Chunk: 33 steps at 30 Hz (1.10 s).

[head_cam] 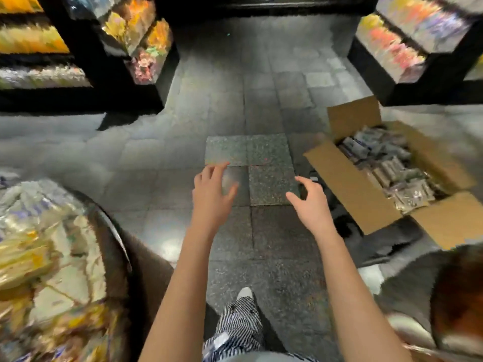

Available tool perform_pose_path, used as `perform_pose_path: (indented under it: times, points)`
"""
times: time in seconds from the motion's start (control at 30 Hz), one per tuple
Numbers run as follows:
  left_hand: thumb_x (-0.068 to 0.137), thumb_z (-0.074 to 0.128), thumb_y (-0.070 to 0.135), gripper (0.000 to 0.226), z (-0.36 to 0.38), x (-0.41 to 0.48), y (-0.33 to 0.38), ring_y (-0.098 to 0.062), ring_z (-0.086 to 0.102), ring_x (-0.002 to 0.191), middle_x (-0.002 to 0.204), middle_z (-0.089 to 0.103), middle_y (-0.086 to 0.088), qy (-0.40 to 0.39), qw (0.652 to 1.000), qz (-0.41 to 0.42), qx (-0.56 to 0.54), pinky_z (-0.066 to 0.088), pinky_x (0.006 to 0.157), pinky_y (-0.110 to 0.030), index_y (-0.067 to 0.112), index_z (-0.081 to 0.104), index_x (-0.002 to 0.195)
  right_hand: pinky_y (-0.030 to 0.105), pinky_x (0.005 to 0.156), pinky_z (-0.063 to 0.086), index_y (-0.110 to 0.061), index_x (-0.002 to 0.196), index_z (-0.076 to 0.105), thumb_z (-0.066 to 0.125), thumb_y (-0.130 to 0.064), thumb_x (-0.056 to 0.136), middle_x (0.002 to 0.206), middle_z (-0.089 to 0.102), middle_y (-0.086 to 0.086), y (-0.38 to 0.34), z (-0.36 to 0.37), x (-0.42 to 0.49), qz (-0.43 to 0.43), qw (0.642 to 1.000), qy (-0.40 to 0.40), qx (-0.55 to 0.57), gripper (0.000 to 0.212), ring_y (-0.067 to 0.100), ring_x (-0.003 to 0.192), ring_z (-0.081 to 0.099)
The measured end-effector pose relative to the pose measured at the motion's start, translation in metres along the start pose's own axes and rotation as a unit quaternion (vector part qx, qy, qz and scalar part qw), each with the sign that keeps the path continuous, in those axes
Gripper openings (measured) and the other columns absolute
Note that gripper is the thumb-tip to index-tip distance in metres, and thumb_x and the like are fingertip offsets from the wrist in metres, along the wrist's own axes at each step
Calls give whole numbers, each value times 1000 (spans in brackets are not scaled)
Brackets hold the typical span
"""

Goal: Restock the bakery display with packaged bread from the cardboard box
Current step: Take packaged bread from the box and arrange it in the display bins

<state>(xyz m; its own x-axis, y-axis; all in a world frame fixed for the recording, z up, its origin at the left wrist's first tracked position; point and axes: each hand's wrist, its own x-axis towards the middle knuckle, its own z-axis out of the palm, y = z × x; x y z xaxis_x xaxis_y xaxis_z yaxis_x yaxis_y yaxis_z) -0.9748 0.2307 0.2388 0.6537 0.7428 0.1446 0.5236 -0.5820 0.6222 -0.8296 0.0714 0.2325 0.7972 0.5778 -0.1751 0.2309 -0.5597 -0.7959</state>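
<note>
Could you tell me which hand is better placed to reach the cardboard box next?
Probably the right hand: empty, open and nearest the cardboard box, which sits to its right; the left hand is farther off.

The one camera sat on my head and looked forward and steeply down, so the tiled floor [261, 100] filled the middle of its wide view. My forearms ran up from the bottom edge. My left hand [211, 189] and right hand [311, 205] lay near the centre, close under the lens. My striped trouser leg [240, 317] showed at the very bottom. The wide angle bent the edges: the display [52, 244] bulged close at lower left, the cardboard box [352, 189] lay to the right, and the dark shelves [136, 35] stood farther off in the top corners, blurred.
</note>
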Motion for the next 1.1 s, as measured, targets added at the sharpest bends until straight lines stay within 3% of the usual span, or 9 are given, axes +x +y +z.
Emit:
perform_pose_path:
  times: [0.13, 0.3, 0.47, 0.77, 0.83, 0.87, 0.93, 1.0, 1.1]
  points:
    - [96, 58, 33, 50, 43, 64, 21, -29, 37, 127, 142, 45, -3, -78, 996, 43, -9, 34, 103, -44, 27, 44, 144, 39, 107, 34, -18, 146, 42, 58, -27, 99, 149, 36, 9, 17, -19, 48, 70, 996, 44, 13, 51, 27, 136, 37]
    - [98, 56, 33, 49, 90, 122, 51, -29, 37, 126, 140, 44, -2, -163, 982, 100, -3, 34, 104, -44, 28, 43, 145, 24, 91, 32, -18, 145, 42, 57, -26, 99, 148, 38, 6, 42, -41, 89, 124, 987, 95, 30, 49, 23, 130, 42]
    - [99, 53, 35, 49, 144, 161, 78, -28, 31, 134, 145, 42, 0, -230, 965, 123, 10, 33, 109, -47, 28, 40, 146, 34, 108, 31, -19, 145, 41, 57, -26, 99, 150, 34, 9, 77, -77, 127, 185, 969, 149, 72, 50, 25, 138, 36]
    - [100, 53, 34, 50, 269, 238, 165, -30, 31, 133, 146, 41, -2, -312, 932, 178, 57, 37, 106, -48, 25, 39, 147, 39, 109, 35, -19, 145, 42, 60, -26, 97, 153, 36, 7, 163, -155, 217, 259, 938, 201, 117, 51, 26, 136, 41]
    - [100, 53, 32, 50, 300, 258, 192, -31, 31, 133, 146, 41, -4, -331, 923, 187, 66, 37, 106, -49, 23, 40, 147, 39, 97, 45, -18, 145, 43, 59, -26, 98, 150, 41, 9, 182, -180, 242, 276, 932, 202, 120, 51, 26, 120, 54]
    - [100, 53, 31, 50, 314, 268, 207, -31, 31, 133, 146, 41, -5, -339, 919, 190, 65, 37, 105, -49, 21, 40, 147, 34, 83, 50, -18, 145, 43, 58, -27, 98, 147, 44, 11, 192, -193, 254, 284, 929, 204, 120, 50, 21, 101, 59]
    - [100, 53, 30, 49, 343, 284, 236, -31, 32, 132, 145, 42, -5, -351, 913, 197, 61, 37, 105, -48, 22, 40, 146, 25, 61, 41, -19, 144, 44, 57, -28, 98, 142, 49, 11, 211, -216, 274, 299, 924, 208, 114, 48, 11, 75, 50]
    - [100, 53, 30, 49, 369, 298, 262, -30, 34, 131, 145, 43, -6, -360, 909, 200, 62, 38, 104, -45, 25, 40, 146, 23, 65, 40, -19, 144, 43, 56, -27, 99, 144, 47, 8, 229, -237, 289, 315, 919, 209, 110, 47, 11, 81, 51]
    - [99, 54, 30, 50, 405, 312, 286, -30, 33, 132, 146, 41, -6, -372, 907, 190, 58, 36, 103, -43, 25, 40, 147, 15, 66, 43, -17, 145, 43, 55, -24, 100, 149, 43, 8, 253, -259, 308, 338, 910, 211, 115, 47, 25, 112, 59]
